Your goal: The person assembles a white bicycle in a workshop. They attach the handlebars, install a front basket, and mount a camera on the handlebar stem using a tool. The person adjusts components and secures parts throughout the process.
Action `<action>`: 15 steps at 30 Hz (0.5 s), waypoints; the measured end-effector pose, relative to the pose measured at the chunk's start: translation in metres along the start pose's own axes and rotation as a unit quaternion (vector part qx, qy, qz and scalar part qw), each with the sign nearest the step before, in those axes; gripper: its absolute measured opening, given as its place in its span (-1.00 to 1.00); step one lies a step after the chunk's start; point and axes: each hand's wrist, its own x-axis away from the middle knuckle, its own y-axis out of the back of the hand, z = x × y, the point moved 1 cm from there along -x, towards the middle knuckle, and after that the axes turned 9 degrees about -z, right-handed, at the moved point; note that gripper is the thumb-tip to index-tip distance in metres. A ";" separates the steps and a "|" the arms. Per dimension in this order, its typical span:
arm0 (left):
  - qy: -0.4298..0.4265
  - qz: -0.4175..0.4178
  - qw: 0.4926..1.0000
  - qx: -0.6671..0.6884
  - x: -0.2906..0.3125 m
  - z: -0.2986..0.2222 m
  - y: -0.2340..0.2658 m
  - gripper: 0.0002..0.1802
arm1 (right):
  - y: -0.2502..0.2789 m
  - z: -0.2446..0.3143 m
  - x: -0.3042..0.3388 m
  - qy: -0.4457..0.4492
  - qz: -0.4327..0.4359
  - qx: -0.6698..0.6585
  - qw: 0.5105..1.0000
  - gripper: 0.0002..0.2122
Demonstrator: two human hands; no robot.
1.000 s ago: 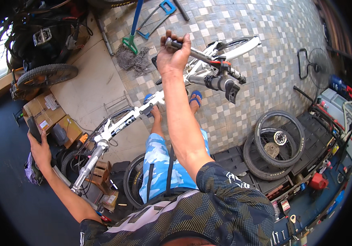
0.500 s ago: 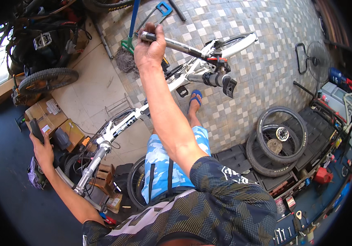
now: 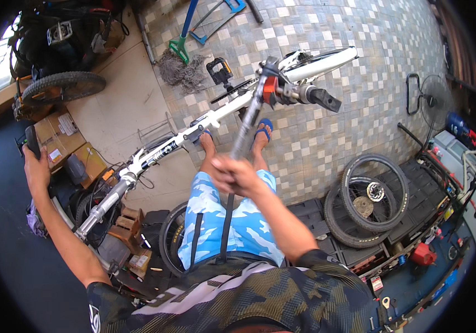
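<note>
A white bicycle frame (image 3: 216,117) stretches diagonally in front of me. My left hand (image 3: 36,166) is closed round the black handlebar grip (image 3: 33,141) at far left. My right hand (image 3: 233,175), smeared by motion, is closed on the near end of a worn metal tube (image 3: 248,129) above my knees. The tube's far end meets a red and black clamp (image 3: 271,90) near the bicycle's rear. A dark end piece (image 3: 325,100) juts rightward beyond the clamp. The bicycle's pedal (image 3: 219,71) shows on its far side.
Two wheels (image 3: 375,191) lie on black cases at the right. A mop head (image 3: 181,72) and a blue hacksaw (image 3: 216,28) lie on the far tiles. Cardboard boxes (image 3: 57,136) stand by my left hand. A fan (image 3: 433,100) stands at far right, and wrenches (image 3: 386,302) lie lower right.
My right hand has swung the tube's free end from the far left toward my knees, turning about the clamp. My left hand, still on the grip, has shifted slightly leftward and away from me.
</note>
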 end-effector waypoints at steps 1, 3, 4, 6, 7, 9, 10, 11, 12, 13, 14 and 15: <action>0.017 0.038 0.999 0.020 0.000 -0.014 0.007 -0.24 | 0.034 -0.001 0.025 -0.049 -0.028 0.059 0.997 -0.63; 0.003 -0.006 1.000 0.006 0.011 0.007 0.003 -0.27 | 0.092 0.034 0.085 -0.125 -0.109 0.246 0.955 -0.65; -0.005 -0.025 1.000 0.001 0.017 0.014 0.001 -0.28 | 0.121 0.065 0.115 -0.133 -0.251 0.427 0.858 -0.62; 0.005 0.021 0.998 0.060 0.015 -0.003 0.008 -0.31 | 0.168 0.179 0.167 -0.060 -0.345 0.691 0.633 -0.52; 0.005 0.036 0.996 0.085 0.005 -0.013 0.017 -0.32 | 0.171 0.237 0.175 -0.095 -0.301 0.712 0.627 -0.48; -0.006 0.008 0.997 0.074 -0.003 -0.008 0.002 -0.34 | 0.171 0.268 0.170 -0.065 -0.258 0.671 0.692 -0.41; -0.008 -0.003 0.998 0.067 -0.002 -0.004 -0.003 -0.35 | 0.187 0.261 0.171 0.018 -0.241 0.619 0.747 -0.42; 0.008 0.001 0.998 0.057 0.000 0.002 0.000 -0.36 | 0.199 0.241 0.174 0.132 -0.255 0.458 0.842 -0.46; 0.011 0.000 0.998 0.066 0.003 0.013 0.000 -0.36 | 0.206 0.218 0.179 0.232 -0.263 0.274 0.895 -0.51; 0.010 0.000 0.996 0.084 0.003 0.020 -0.004 -0.37 | 0.226 0.183 0.170 0.318 -0.306 0.127 0.889 -0.56; 0.005 -0.001 0.995 0.101 -0.002 0.020 -0.006 -0.37 | 0.238 0.158 0.153 0.396 -0.338 -0.027 0.853 -0.61; 0.038 0.029 0.990 0.136 0.003 0.007 0.001 -0.37 | 0.229 0.148 0.139 0.442 -0.335 -0.103 0.825 -0.65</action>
